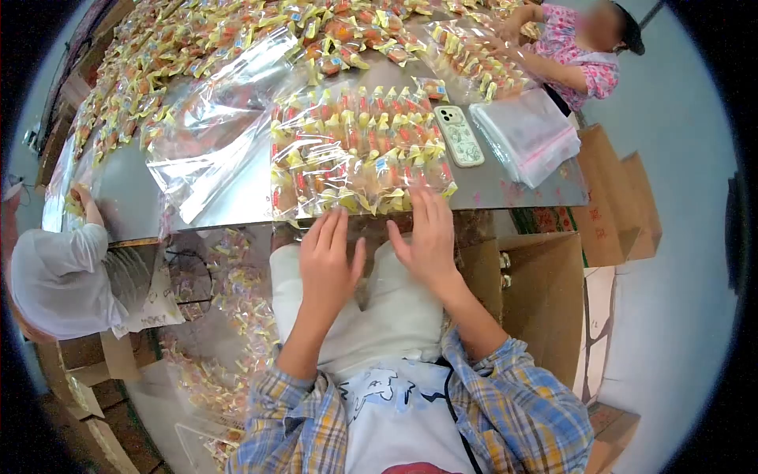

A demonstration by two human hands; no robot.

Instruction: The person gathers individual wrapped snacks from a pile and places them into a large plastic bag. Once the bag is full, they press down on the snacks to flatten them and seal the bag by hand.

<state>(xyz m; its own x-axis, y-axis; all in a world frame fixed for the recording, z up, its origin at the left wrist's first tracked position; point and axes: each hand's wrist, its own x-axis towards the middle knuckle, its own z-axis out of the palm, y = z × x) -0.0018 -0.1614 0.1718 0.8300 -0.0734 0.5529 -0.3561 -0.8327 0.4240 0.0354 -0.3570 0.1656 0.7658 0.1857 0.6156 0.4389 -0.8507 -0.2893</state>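
A clear plastic bag [359, 146] filled with rows of small wrapped snacks in yellow and red wrappers lies flat at the table's front edge. Both of my hands meet its near edge from my side. My left hand [328, 249], fingers stretched forward, has its fingertips at the bag's lower middle. Farther right, my right hand [426, 237] also has its fingers extended, with the tips at the bag's lower right corner. Both thumbs stand apart from the fingers. A phone in a patterned case [459, 136] lies just right of the bag.
Loose wrapped snacks [339, 35] cover the table's far side. Large clear plastic sheeting [225, 118] lies left, and flat empty bags [527, 136] are stacked right. Co-workers stand at left [59, 272] and far right [580, 59]. An open cardboard box [545, 296] stands beside my legs.
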